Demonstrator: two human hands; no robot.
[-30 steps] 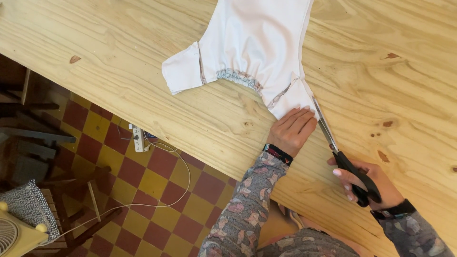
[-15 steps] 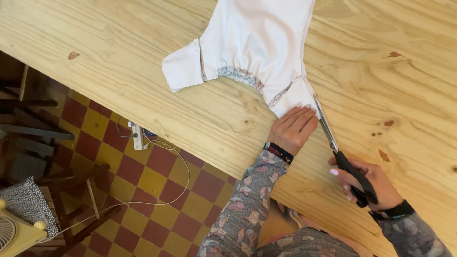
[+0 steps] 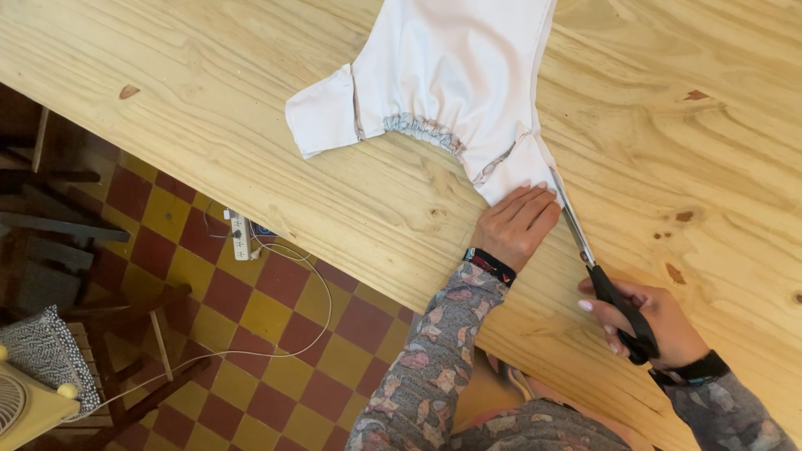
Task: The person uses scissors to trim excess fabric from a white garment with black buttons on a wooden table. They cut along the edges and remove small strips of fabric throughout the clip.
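Note:
A white garment (image 3: 451, 83) with a gathered elastic seam lies on a pale wooden table (image 3: 209, 125). My left hand (image 3: 518, 225) presses flat on the garment's near corner, fingers together. My right hand (image 3: 647, 321) grips the black handles of a pair of scissors (image 3: 597, 271). The steel blades point up along the garment's right edge, next to my left fingertips. Both arms wear patterned grey sleeves with dark wristbands.
The table's front edge runs diagonally from upper left to lower right. Below it is a red and yellow checked floor with a white power strip (image 3: 240, 235) and cable (image 3: 309, 326). Dark wooden furniture (image 3: 50, 209) and a yellow fan (image 3: 25, 405) stand at the left.
My right hand and the scissors have shifted slightly, the blades staying at the garment's right edge. My left hand has kept its place on the cloth.

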